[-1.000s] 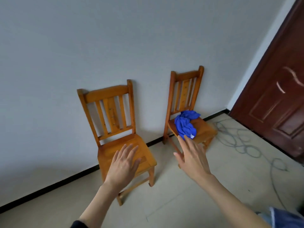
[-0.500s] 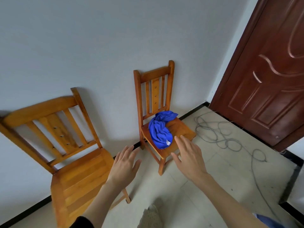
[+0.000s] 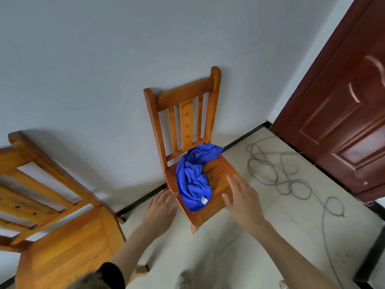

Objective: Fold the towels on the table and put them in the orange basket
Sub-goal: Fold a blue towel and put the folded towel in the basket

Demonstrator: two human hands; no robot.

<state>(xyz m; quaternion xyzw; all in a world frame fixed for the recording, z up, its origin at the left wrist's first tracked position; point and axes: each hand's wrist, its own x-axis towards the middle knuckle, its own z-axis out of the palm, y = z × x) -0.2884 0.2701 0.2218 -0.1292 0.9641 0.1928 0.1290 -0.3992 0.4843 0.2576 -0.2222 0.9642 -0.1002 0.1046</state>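
A crumpled blue towel [image 3: 194,177] with a small white label lies on the seat of a wooden chair [image 3: 220,180] that stands against the wall. My left hand [image 3: 159,211] is stretched out with straight fingers just left of the seat's front corner, holding nothing. My right hand [image 3: 242,198] hovers with fingers spread over the right side of the seat, a little right of the towel and apart from it. No orange basket or table is in view.
A second wooden chair [image 3: 68,245] stands close at the lower left. A tangled grey cable [image 3: 279,170] lies on the tiled floor at the right. A dark red door [image 3: 343,113] fills the right side.
The view has come closer to the chair with the towel. Both hands have reached forward and now flank the towel; the left chair has slid toward the frame's lower left.
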